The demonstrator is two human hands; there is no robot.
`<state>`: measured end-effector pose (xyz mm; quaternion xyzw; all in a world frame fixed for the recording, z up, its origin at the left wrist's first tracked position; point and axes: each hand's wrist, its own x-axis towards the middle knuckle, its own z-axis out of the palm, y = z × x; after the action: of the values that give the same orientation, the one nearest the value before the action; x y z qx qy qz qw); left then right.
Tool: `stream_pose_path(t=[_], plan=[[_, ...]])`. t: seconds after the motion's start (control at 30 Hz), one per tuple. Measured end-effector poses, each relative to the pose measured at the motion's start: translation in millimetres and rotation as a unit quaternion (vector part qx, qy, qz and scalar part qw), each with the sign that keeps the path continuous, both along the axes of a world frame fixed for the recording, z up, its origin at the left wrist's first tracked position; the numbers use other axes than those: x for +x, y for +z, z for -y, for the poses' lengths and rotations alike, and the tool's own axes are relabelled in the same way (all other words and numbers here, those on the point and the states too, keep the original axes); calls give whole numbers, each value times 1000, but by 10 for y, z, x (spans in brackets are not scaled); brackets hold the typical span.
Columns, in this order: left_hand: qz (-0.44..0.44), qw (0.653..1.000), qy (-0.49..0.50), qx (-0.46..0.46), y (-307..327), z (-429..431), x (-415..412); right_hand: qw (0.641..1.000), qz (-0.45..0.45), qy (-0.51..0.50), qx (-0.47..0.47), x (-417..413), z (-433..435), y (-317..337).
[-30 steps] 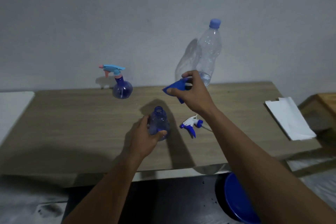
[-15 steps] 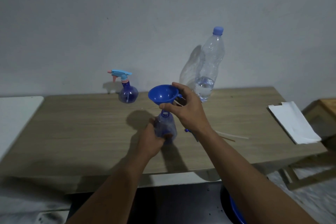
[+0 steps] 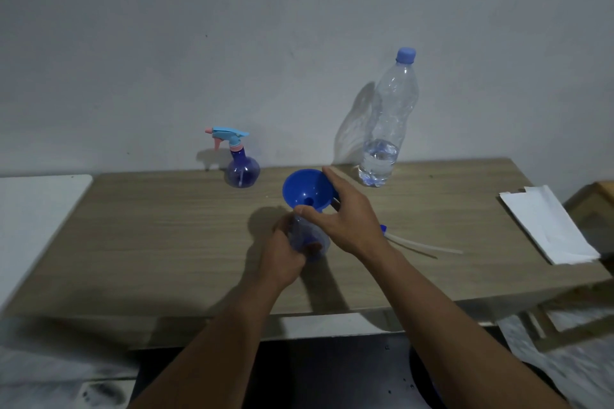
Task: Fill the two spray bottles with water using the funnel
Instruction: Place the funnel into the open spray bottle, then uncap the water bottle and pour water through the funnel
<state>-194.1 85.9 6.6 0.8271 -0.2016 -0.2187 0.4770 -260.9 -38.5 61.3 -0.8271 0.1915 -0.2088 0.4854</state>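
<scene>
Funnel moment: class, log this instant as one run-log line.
funnel: at mouth of spray bottle | left hand: holds spray bottle | right hand: pinches funnel rim | water bottle: capped, standing behind

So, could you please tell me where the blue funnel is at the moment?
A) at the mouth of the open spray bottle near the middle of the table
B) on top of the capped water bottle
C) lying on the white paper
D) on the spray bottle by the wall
A: the right hand pinches the funnel by its rim atop the open spray bottle, which the left hand grips.
</scene>
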Motion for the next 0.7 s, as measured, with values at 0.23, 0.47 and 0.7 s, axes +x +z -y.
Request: stream_pose_path(t=[0.23,0.47,0.7], plan=[[57,995,43,66,-36,-64,-81,998,-34,-2,-43,-69,49,68],[104,988,109,36,-99,-110,-461,996,-16,-44,-81,-270,289,361],[58,998,16,20,-17,775,-743,979,-28,-97,-178,-217,1019,773]])
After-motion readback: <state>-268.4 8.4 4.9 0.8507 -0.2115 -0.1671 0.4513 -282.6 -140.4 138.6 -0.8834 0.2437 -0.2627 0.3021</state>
